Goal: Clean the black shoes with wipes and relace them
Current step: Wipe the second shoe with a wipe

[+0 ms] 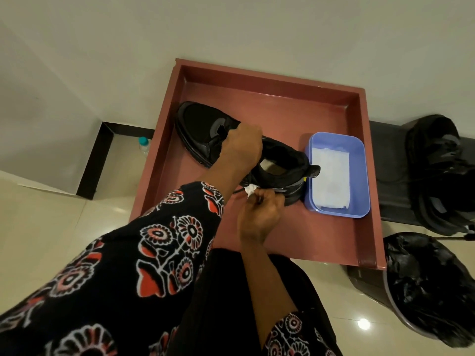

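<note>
My left hand (240, 147) grips the black shoe (239, 152) at its tongue, steadying it in the red tray (270, 80); my right hand (259, 211) pinches a crumpled wipe (250, 189) against the near side. I'd keep the shoe braced and rub along the sole edge in short strokes. It lies lengthwise, toe toward the far left corner, heel touching the blue tub (359, 176).

Cream walls (231, 27), glossy beige tile floor (46, 227) w/ light glare, black skirting (90, 163).
</note>
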